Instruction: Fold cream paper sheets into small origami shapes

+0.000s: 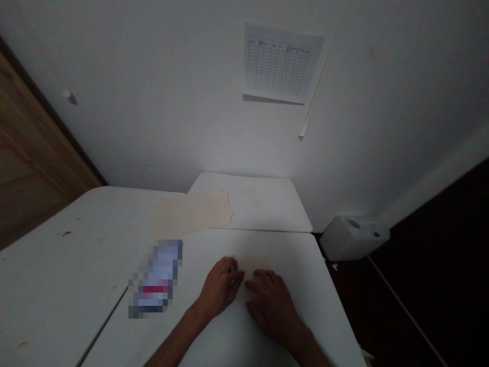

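Observation:
A small pale sheet of paper (256, 265) lies on the white table (305, 285) in front of me, partly hidden under both hands. My left hand (220, 289) rests on its left part with the fingers curled and pressed down at the edge. My right hand (272, 302) lies flat over its lower right part, fingers stretched toward the left hand. The fingertips of the two hands nearly meet over the paper.
A stack of cream sheets (193, 213) lies farther back on the table. A blurred-out rectangular item (157, 278) sits left of my hands. A white plastic canister (354, 235) stands on the dark floor at right. A printed grid sheet (278, 65) hangs on the wall.

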Demonstrator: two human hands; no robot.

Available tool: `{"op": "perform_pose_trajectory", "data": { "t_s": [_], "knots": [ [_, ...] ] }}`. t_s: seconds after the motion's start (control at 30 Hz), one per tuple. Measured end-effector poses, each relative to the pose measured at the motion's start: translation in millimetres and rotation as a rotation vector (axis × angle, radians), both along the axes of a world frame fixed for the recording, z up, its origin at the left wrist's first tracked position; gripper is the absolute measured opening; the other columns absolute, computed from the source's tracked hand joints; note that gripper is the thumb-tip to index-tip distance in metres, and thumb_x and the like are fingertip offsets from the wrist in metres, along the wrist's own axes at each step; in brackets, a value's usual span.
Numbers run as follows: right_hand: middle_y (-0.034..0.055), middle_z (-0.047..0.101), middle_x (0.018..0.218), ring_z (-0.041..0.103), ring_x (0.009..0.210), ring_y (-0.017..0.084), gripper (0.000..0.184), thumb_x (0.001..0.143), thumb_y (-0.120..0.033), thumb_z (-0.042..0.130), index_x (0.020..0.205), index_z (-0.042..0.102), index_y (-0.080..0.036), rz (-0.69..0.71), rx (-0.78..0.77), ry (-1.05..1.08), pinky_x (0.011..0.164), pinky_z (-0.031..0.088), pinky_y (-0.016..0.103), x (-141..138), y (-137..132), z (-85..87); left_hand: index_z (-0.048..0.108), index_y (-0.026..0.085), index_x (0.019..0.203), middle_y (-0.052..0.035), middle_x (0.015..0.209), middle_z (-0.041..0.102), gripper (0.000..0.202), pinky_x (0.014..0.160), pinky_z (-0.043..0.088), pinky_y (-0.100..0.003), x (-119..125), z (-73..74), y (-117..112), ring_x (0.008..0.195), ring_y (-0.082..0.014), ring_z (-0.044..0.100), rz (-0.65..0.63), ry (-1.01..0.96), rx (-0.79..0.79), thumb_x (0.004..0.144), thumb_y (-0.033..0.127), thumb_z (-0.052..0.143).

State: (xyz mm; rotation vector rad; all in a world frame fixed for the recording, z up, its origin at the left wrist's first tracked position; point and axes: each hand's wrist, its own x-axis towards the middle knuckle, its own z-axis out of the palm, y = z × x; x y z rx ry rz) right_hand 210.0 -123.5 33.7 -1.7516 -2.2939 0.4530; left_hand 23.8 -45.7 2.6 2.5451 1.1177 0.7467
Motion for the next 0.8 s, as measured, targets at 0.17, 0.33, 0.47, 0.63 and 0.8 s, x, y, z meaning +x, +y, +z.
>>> {"op": "perform_pose_trajectory", "data": {
  "t_s": [0.17, 0.33, 0.47, 0.63, 0.8],
  "knots": [
    [0.004, 0.048, 0.133, 0.041, 0.121, 0.027, 0.043, 0.082, -0.041, 0.063, 0.124, 0.055, -0.034, 0.011, 0.006, -0.015, 0.102, 0.03, 0.042, -0.5, 5.7, 2.3, 0.071, 0.025, 0.094, -0.0072, 0.095, 0.057, 0.02, 0.082, 0.046, -0.039, 0.0, -1.4, -0.6, 0.092, -0.023, 0.053, 0.001, -0.014, 0.007, 0.091, 0.022, 0.052],
    [0.0043, 0.05, 0.129, 0.043, 0.118, 0.027, 0.043, 0.078, -0.043, 0.068, 0.119, 0.059, -0.032, 0.03, -0.002, -0.015, 0.102, 0.029, 0.042, 0.5, 11.0, 6.1, 0.071, 0.025, 0.095, -0.0071, 0.095, 0.057, 0.021, 0.081, 0.046, -0.039, -0.2, -2.1, -0.4, 0.091, -0.0228, 0.053, -0.001, -0.01, 0.013, 0.091, 0.022, 0.051],
    [0.0041, 0.052, 0.125, 0.044, 0.116, 0.026, 0.047, 0.073, -0.042, 0.072, 0.118, 0.06, -0.032, 0.045, -0.02, -0.02, 0.101, 0.029, 0.041, 1.7, 13.9, 12.0, 0.071, 0.026, 0.094, -0.0068, 0.096, 0.058, 0.02, 0.081, 0.046, -0.039, -0.1, -2.6, -0.7, 0.092, -0.0228, 0.053, 0.011, -0.015, 0.017, 0.091, 0.021, 0.053],
    [0.0044, 0.052, 0.125, 0.044, 0.116, 0.027, 0.049, 0.07, -0.041, 0.072, 0.117, 0.06, -0.03, 0.055, -0.021, -0.01, 0.101, 0.029, 0.04, 3.0, 15.8, 11.9, 0.072, 0.026, 0.095, -0.0067, 0.096, 0.058, 0.02, 0.081, 0.046, -0.04, 0.1, -2.9, -1.1, 0.092, -0.0229, 0.053, 0.016, -0.016, 0.004, 0.09, 0.021, 0.053],
    [0.0044, 0.051, 0.125, 0.044, 0.115, 0.027, 0.059, 0.067, -0.04, 0.073, 0.122, 0.056, -0.03, 0.059, -0.042, -0.022, 0.1, 0.03, 0.041, 3.8, 17.6, 9.4, 0.072, 0.026, 0.094, -0.0069, 0.096, 0.058, 0.019, 0.082, 0.046, -0.04, 0.1, -4.0, -0.5, 0.092, -0.023, 0.053, 0.019, -0.021, 0.003, 0.091, 0.023, 0.053]
  ]
}}
